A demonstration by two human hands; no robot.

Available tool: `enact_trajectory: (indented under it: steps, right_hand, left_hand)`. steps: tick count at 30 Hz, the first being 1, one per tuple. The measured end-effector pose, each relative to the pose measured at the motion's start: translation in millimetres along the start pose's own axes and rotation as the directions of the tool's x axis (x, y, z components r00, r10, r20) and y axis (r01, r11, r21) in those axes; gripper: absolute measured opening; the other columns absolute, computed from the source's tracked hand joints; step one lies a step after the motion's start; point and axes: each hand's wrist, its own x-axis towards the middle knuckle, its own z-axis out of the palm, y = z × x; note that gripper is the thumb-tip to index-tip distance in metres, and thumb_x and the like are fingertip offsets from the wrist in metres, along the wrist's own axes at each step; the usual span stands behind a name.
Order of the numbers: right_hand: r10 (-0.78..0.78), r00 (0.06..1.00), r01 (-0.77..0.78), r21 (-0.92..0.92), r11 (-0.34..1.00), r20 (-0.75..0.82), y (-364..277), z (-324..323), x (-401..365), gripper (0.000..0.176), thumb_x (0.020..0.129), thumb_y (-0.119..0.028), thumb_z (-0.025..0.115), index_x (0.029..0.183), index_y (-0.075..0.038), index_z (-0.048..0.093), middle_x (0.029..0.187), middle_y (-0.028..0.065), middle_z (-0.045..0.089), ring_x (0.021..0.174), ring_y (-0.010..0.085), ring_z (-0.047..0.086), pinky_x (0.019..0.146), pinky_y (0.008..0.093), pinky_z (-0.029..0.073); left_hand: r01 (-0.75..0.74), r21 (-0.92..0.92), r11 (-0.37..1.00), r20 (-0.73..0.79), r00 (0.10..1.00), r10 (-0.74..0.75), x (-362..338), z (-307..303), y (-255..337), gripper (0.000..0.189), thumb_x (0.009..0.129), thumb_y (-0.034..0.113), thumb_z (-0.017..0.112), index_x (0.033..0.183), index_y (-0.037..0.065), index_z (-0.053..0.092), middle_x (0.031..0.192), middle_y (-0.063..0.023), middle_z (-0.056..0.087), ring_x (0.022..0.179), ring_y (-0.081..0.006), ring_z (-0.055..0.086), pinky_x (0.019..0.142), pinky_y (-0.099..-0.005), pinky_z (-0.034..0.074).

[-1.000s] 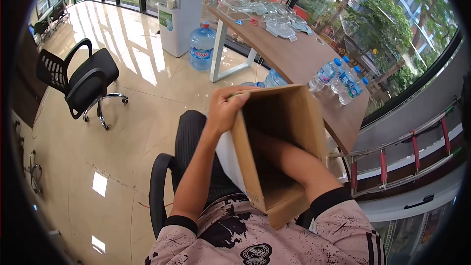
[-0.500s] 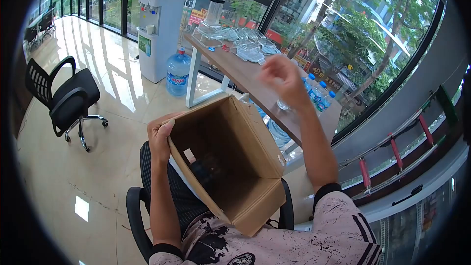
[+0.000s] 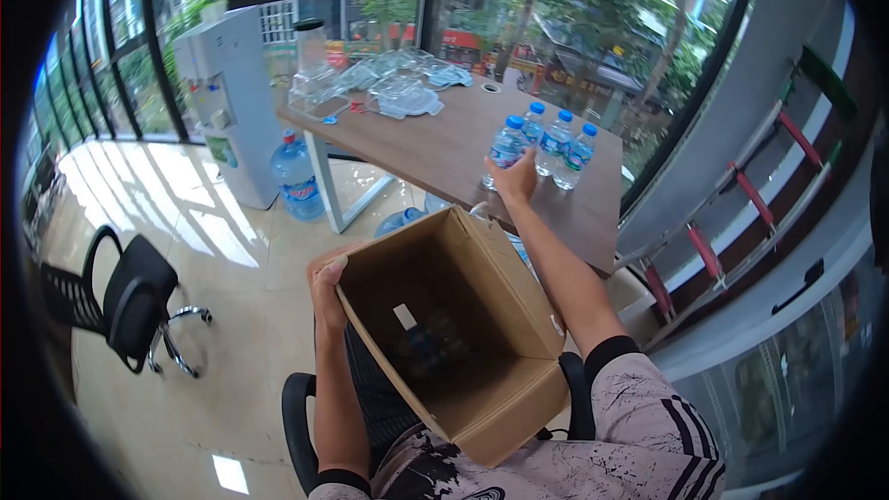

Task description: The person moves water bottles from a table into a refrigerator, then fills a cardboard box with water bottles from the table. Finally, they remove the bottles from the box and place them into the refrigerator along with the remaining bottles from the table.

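My left hand (image 3: 328, 289) is closed on the left rim of an open cardboard box (image 3: 495, 273), which rests tilted on my lap. Dark objects lie at the bottom of the box, too blurred to name, with a small white piece (image 3: 405, 318) beside them. Reaching out over the wooden table (image 3: 435, 148), my right hand (image 3: 515, 180) has its fingers around a small water bottle (image 3: 507, 143) with a blue cap. That bottle stands upright at the near left of a group of similar bottles (image 3: 556, 142).
Clear plastic containers (image 3: 403, 93) cover the table's far left end. A water dispenser (image 3: 227, 93) and a large water jug (image 3: 298, 181) stand left of the table. There is a black office chair (image 3: 130, 287) at left. A ladder (image 3: 750, 194) lies along the right wall.
My right hand, raised and blurred before, has come down to the bottles and closed around one. The view has turned to the right. My left hand keeps its hold on the box.
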Motion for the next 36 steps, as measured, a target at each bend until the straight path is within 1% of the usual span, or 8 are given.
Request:
enact_trajectory:
  steps: [8, 10, 13, 17, 21, 25, 30, 36]
  right_hand:
    - [-0.17, 0.969, 0.147, 0.133, 0.98, 0.181, 21.0, -34.7, 18.0, 0.066, 0.057, -0.034, 0.085, 0.104, 0.002, 0.055, 0.099, 0.0178, 0.065, 0.09, 0.0281, 0.064, 0.08, 0.0351, 0.05]
    - [-0.19, 0.899, -0.016, 0.463, 0.886, 0.395, 28.2, -58.7, 24.7, 0.053, 0.061, -0.024, 0.085, 0.1, -0.001, 0.057, 0.097, 0.0105, 0.066, 0.085, 0.0174, 0.063, 0.077, 0.0295, 0.05]
    - [-0.236, 0.946, 0.012, 0.706, 0.709, 0.22, -0.1, -119.4, 26.0, 0.037, 0.067, -0.006, 0.08, 0.096, -0.005, 0.058, 0.092, 0.0029, 0.065, 0.083, 0.0099, 0.061, 0.076, 0.0265, 0.049]
    - [-0.416, 0.883, 0.202, 0.625, 0.754, 0.217, -54.5, -234.5, 22.3, 0.049, 0.069, 0.001, 0.077, 0.112, -0.001, 0.053, 0.103, 0.0072, 0.062, 0.091, 0.012, 0.06, 0.081, 0.0263, 0.049]
    - [-0.627, 0.693, 0.343, 0.602, 0.721, 0.356, -63.0, -304.4, -8.7, 0.077, 0.062, -0.008, 0.084, 0.127, -0.001, 0.043, 0.112, 0.0081, 0.059, 0.096, 0.0202, 0.061, 0.085, 0.0312, 0.048]
    - [-0.604, 0.172, 0.579, 0.417, 0.701, 0.778, -101.0, -314.4, -44.5, 0.075, 0.058, -0.021, 0.086, 0.12, -0.001, 0.049, 0.099, 0.0121, 0.063, 0.087, 0.0251, 0.064, 0.073, 0.0348, 0.05]
    - [-0.257, -0.026, 0.375, 0.248, 0.893, 0.966, -87.8, -289.3, -85.9, 0.061, 0.062, -0.028, 0.081, 0.108, -0.001, 0.052, 0.091, 0.0159, 0.064, 0.083, 0.0347, 0.063, 0.072, 0.0373, 0.049]
    - [-0.066, -0.074, 0.696, 0.099, 0.711, 0.995, -54.3, -255.1, -109.8, 0.06, 0.062, -0.031, 0.079, 0.109, -0.002, 0.055, 0.088, 0.0164, 0.066, 0.088, 0.0354, 0.062, 0.077, 0.0414, 0.05]
  left_hand:
    - [0.139, -0.152, 0.979, 0.187, 0.976, -0.11, 31.5, 41.1, -38.8, 0.054, 0.076, 0.034, 0.043, 0.094, -0.012, 0.066, 0.089, -0.0175, 0.067, 0.083, -0.0227, 0.062, 0.077, -0.03, 0.047]
    - [0.078, -0.095, 0.992, 0.286, 0.957, -0.048, 36.0, 50.8, -41.9, 0.059, 0.081, 0.038, 0.037, 0.095, -0.013, 0.064, 0.092, -0.0191, 0.066, 0.085, -0.0242, 0.062, 0.079, -0.0316, 0.047]
    - [0.06, -0.202, 0.978, 0.295, 0.956, 0.002, 41.7, 70.9, -55.2, 0.046, 0.078, 0.027, 0.043, 0.091, -0.011, 0.065, 0.086, -0.0157, 0.068, 0.08, -0.0186, 0.062, 0.076, -0.0277, 0.047]
    - [0.16, -0.199, 0.967, 0.359, 0.93, -0.08, 41.3, 90.8, -55.3, 0.041, 0.079, 0.023, 0.044, 0.091, -0.01, 0.066, 0.083, -0.013, 0.067, 0.077, -0.0163, 0.06, 0.074, -0.0263, 0.046]
    - [0.225, -0.274, 0.935, 0.429, 0.899, -0.09, 42.0, 112.8, -47.8, 0.038, 0.081, 0.021, 0.045, 0.092, -0.008, 0.067, 0.082, -0.0099, 0.066, 0.074, -0.0138, 0.058, 0.071, -0.025, 0.045]
    - [0.233, -0.261, 0.937, 0.479, 0.874, -0.084, 37.5, 125.9, -46.4, 0.037, 0.081, 0.019, 0.045, 0.093, -0.008, 0.067, 0.082, -0.0086, 0.066, 0.074, -0.0127, 0.057, 0.07, -0.0239, 0.044]
    - [0.23, -0.267, 0.936, 0.515, 0.855, -0.063, 28.1, 135.3, -41.0, 0.035, 0.081, 0.017, 0.046, 0.095, -0.007, 0.068, 0.083, -0.0092, 0.067, 0.076, -0.0126, 0.058, 0.071, -0.0238, 0.045]
    - [0.188, -0.279, 0.942, 0.52, 0.854, -0.016, 13.8, 129.2, -19.1, 0.035, 0.081, 0.017, 0.047, 0.096, -0.007, 0.067, 0.084, -0.0098, 0.068, 0.075, -0.0129, 0.059, 0.072, -0.0242, 0.046]
